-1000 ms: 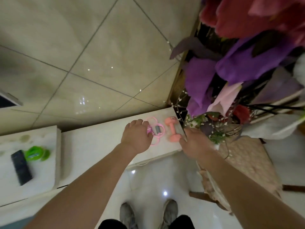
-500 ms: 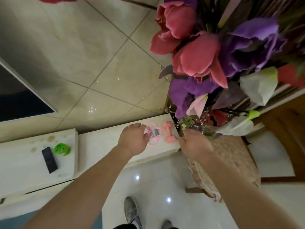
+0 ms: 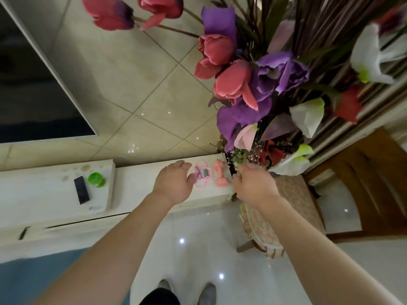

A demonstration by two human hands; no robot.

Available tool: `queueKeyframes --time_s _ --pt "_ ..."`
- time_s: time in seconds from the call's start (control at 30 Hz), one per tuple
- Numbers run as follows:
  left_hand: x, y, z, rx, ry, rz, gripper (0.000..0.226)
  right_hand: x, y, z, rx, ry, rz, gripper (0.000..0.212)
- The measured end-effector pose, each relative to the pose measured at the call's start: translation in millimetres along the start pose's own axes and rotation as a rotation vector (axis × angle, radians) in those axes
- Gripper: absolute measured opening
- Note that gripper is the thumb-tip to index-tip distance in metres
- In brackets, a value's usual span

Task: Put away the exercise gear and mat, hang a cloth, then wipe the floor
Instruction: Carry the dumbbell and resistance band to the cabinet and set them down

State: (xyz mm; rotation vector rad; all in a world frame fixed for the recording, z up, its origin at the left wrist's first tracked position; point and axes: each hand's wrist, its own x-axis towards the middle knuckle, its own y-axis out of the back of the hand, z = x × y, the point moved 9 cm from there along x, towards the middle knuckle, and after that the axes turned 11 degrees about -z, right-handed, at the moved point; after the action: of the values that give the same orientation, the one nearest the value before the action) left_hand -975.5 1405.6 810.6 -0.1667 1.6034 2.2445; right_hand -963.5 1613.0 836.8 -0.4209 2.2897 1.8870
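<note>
left hand (image 3: 174, 183), fingers loose, hovers beside a pink looped exerciser (image 3: 203, 176) on a ledge (image 3: 136, 183). right hand (image 3: 253, 187) near the pink dumbbell (image 3: 220, 176): grip unclear.

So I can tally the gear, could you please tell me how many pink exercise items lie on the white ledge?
2: a pink grip trainer just right of the left hand, and a pink dumbbell right of that, by the right hand. The hands may hide others.
</note>
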Motion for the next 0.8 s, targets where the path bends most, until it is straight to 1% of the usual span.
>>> queueKeyframes --time_s 0.07,0.2,0.33,0.43,0.6,0.8 --pt "-15 5 -3 -0.005 0.008 0.025 0.047 -12 4 -9 0.002 0.024 0.013 0.038" --pt "-46 11 -12 -0.023 0.011 0.045 0.06 -33 3 -25 -0.006 0.048 0.021 0.041" --pt "-71 6 -29 -0.02 0.015 0.033 0.045 -56 -4 -42 0.021 0.041 0.011 0.039" --pt "-95 2 -43 -0.025 0.009 0.037 0.047 -74 -15 -59 0.025 0.022 -0.008 0.04" --pt "-133 3 -61 -0.016 0.023 0.081 0.044 -98 -32 -79 -0.012 0.011 -0.02 0.051" --pt "-184 11 -71 -0.024 0.091 0.16 0.042 -122 -32 -101 -0.016 0.088 -0.003 0.053"
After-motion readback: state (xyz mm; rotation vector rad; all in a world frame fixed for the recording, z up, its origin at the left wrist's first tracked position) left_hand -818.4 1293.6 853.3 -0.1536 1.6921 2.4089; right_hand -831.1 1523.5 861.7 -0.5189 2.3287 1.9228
